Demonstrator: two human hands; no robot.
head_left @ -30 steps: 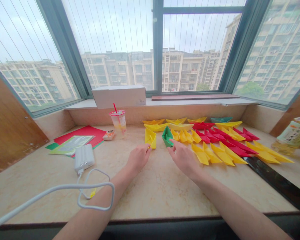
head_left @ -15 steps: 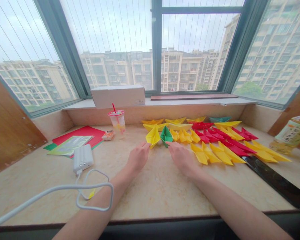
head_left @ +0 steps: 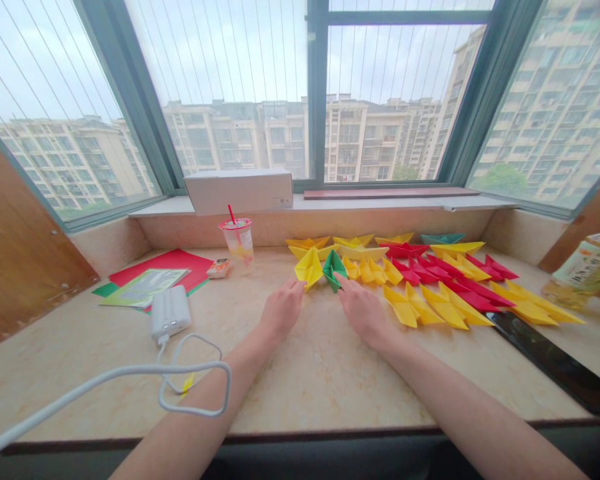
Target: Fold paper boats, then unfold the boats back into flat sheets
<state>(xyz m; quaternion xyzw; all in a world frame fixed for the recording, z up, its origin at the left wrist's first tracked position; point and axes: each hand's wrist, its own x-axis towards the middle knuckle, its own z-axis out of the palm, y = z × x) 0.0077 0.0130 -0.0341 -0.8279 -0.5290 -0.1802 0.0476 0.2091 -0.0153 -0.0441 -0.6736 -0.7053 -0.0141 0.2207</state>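
My left hand (head_left: 281, 310) rests on the marble counter (head_left: 290, 373) with its fingertips touching a yellow paper boat (head_left: 309, 268). My right hand (head_left: 363, 309) reaches forward, its fingertips on a green paper boat (head_left: 333, 269) just right of the yellow one. The two boats stand side by side and almost touch. Both hands have the fingers extended and loosely together, pressing rather than gripping. To the right lie rows of several yellow paper boats (head_left: 420, 303) and red paper boats (head_left: 433, 270).
A plastic cup with a red straw (head_left: 237, 242) stands at the back. Red and green paper sheets (head_left: 153, 277) lie at left, beside a white power bank (head_left: 169, 312) with a looping white cable (head_left: 180, 380). A dark flat object (head_left: 555, 363) and a bottle (head_left: 583, 270) are at right.
The yellow boat has been pushed right, up against the green one, and both boats have been nudged toward the back row. My hands followed them forward and closer together.
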